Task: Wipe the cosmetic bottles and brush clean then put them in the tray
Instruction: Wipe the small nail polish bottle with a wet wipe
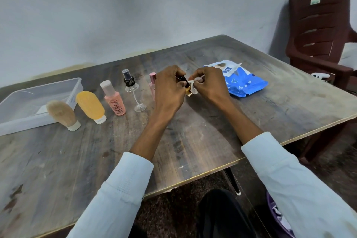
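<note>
Table [193,141]: L hand [170,87] grips bottle [187,91], R hand [207,83] wipe [193,86].

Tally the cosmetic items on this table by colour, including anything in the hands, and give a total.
Pink: 2, the pink bottle and a pink container partly hidden behind the left hand
Orange-yellow: 1, the squat tube
Clear: 1, the spray bottle
Beige: 1, the brush
Amber with black cap: 1, the small bottle being held
Total: 6
</note>
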